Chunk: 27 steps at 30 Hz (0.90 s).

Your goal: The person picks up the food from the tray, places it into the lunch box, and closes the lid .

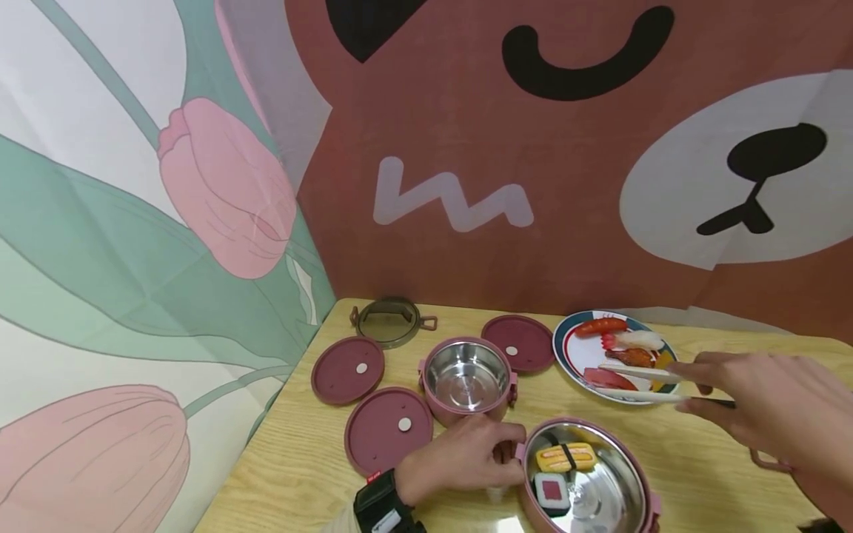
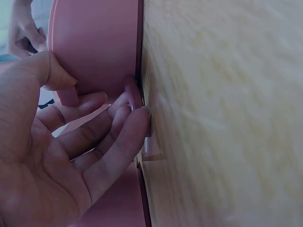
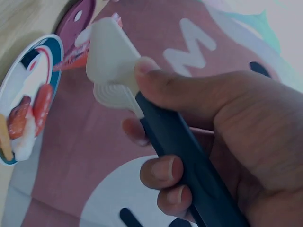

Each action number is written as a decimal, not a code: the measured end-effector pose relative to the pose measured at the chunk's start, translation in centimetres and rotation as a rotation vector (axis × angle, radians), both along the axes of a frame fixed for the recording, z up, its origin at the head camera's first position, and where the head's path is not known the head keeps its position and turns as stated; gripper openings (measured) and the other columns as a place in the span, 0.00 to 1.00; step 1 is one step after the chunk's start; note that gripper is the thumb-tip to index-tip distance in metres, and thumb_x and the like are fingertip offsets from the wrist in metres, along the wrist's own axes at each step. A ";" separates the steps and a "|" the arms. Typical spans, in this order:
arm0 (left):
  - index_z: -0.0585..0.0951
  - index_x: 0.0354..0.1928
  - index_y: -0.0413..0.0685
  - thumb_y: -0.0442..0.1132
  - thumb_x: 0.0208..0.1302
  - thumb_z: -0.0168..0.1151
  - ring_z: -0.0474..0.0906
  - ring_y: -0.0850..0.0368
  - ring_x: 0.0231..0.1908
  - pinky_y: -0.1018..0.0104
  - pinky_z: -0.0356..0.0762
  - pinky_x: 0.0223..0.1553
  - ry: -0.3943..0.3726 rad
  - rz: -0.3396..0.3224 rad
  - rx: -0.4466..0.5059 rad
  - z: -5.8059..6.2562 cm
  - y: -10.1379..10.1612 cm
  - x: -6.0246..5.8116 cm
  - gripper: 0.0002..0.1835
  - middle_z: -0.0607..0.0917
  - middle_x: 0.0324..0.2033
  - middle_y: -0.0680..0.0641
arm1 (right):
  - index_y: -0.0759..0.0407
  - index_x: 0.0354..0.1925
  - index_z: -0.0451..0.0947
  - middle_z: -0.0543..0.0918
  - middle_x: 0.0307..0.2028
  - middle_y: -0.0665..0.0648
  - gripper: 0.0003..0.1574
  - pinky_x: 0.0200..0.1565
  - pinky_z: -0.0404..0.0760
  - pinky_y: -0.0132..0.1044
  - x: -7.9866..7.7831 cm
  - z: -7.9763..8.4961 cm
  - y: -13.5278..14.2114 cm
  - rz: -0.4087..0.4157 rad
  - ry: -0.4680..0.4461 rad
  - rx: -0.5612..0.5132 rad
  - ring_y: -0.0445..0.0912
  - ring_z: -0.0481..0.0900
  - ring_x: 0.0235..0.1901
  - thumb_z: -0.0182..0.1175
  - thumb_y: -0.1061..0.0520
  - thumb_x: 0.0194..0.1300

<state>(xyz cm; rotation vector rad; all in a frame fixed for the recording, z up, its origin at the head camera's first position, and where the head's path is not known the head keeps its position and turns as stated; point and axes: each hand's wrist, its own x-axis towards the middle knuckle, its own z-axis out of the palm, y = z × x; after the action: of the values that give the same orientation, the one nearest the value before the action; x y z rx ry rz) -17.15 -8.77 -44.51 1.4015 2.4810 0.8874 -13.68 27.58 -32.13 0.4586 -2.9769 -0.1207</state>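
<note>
My left hand (image 1: 466, 459) pinches the side handle of the larger pink steel-lined pot (image 1: 631, 460) between thumb and index finger. Inside that pot lie a yellow toy sushi with a dark band (image 1: 566, 458) and a white toy sushi roll with a red centre (image 1: 552, 491). My right hand (image 1: 766, 400) grips tongs (image 3: 180, 146) with a dark handle and pale tips. A red toy fish slice (image 1: 609, 380) is between the tips, over the plate (image 1: 561, 342); whether it touches the plate I cannot tell. A toy sausage (image 1: 601, 326) and a toy shrimp sushi (image 1: 636, 340) lie there too.
A smaller pink pot (image 1: 468, 377) stands behind my left hand. Around it lie round maroon lids (image 1: 389, 429), (image 1: 348, 370), (image 1: 523, 342). Farther back is a dark see-through lid (image 1: 389, 326) with handles. A printed cloth (image 1: 433, 259) hangs behind the table.
</note>
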 end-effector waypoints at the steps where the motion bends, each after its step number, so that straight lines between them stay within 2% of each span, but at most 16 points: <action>1: 0.78 0.39 0.60 0.42 0.64 0.65 0.68 0.79 0.28 0.85 0.68 0.30 -0.002 -0.001 0.000 0.0 0.0 0.0 0.05 0.76 0.26 0.63 | 0.43 0.51 0.89 0.78 0.32 0.38 0.27 0.20 0.61 0.37 0.4 0.0 -0.2 0.013 0.018 -0.009 0.34 0.62 0.18 0.74 0.37 0.54; 7: 0.78 0.39 0.60 0.41 0.63 0.65 0.68 0.79 0.28 0.85 0.68 0.30 0.009 -0.006 0.016 0.0 -0.1 -0.1 0.06 0.76 0.26 0.62 | 0.39 0.50 0.89 0.78 0.31 0.34 0.29 0.19 0.59 0.34 2.1 0.1 -1.1 0.074 0.088 -0.003 0.29 0.60 0.18 0.77 0.36 0.48; 11: 0.77 0.38 0.61 0.40 0.63 0.64 0.67 0.79 0.27 0.85 0.66 0.29 0.017 -0.005 0.021 -0.1 0.0 0.0 0.06 0.76 0.26 0.62 | 0.37 0.54 0.88 0.81 0.34 0.35 0.33 0.19 0.58 0.33 2.9 0.4 -1.6 0.056 0.042 0.024 0.31 0.58 0.16 0.73 0.31 0.49; 16: 0.77 0.38 0.60 0.41 0.63 0.64 0.67 0.79 0.27 0.85 0.66 0.29 0.017 -0.002 0.017 -0.1 0.0 0.0 0.06 0.76 0.26 0.62 | 0.34 0.54 0.87 0.79 0.36 0.32 0.32 0.19 0.58 0.32 4.1 0.5 -1.9 0.048 -0.016 0.025 0.32 0.57 0.15 0.70 0.28 0.51; 18: 0.77 0.38 0.61 0.41 0.63 0.64 0.68 0.79 0.27 0.85 0.67 0.29 0.015 -0.001 0.013 -0.1 0.0 0.0 0.06 0.76 0.26 0.63 | 0.33 0.55 0.86 0.78 0.36 0.31 0.33 0.19 0.59 0.32 4.3 0.5 -1.9 0.047 -0.060 0.036 0.32 0.58 0.15 0.67 0.26 0.52; 22: 0.78 0.39 0.61 0.41 0.64 0.64 0.68 0.79 0.28 0.85 0.68 0.30 0.006 0.001 0.003 0.1 -0.1 0.0 0.05 0.76 0.27 0.63 | 0.31 0.57 0.84 0.77 0.37 0.32 0.39 0.21 0.62 0.33 4.0 0.1 -2.1 0.030 -0.235 0.077 0.32 0.61 0.18 0.58 0.20 0.52; 25: 0.78 0.40 0.61 0.42 0.64 0.63 0.69 0.78 0.28 0.84 0.68 0.30 -0.006 0.003 -0.004 0.2 -0.2 0.0 0.05 0.77 0.27 0.62 | 0.30 0.57 0.84 0.77 0.37 0.33 0.38 0.22 0.64 0.33 3.8 -0.1 -2.6 0.030 -0.328 0.085 0.32 0.64 0.20 0.59 0.20 0.51; 27: 0.78 0.40 0.61 0.42 0.65 0.62 0.69 0.77 0.28 0.84 0.68 0.30 -0.009 0.004 -0.008 0.3 -0.2 0.0 0.04 0.77 0.27 0.62 | 0.30 0.56 0.84 0.77 0.37 0.33 0.37 0.22 0.65 0.33 3.9 -0.1 -2.9 0.043 -0.356 0.084 0.32 0.65 0.21 0.62 0.21 0.50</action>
<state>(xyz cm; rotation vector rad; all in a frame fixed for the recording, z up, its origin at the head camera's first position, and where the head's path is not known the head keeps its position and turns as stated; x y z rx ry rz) -17.16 -8.94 -44.23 1.3869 2.4792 0.8817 -9.79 24.66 -32.26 0.6117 -3.3161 -0.1773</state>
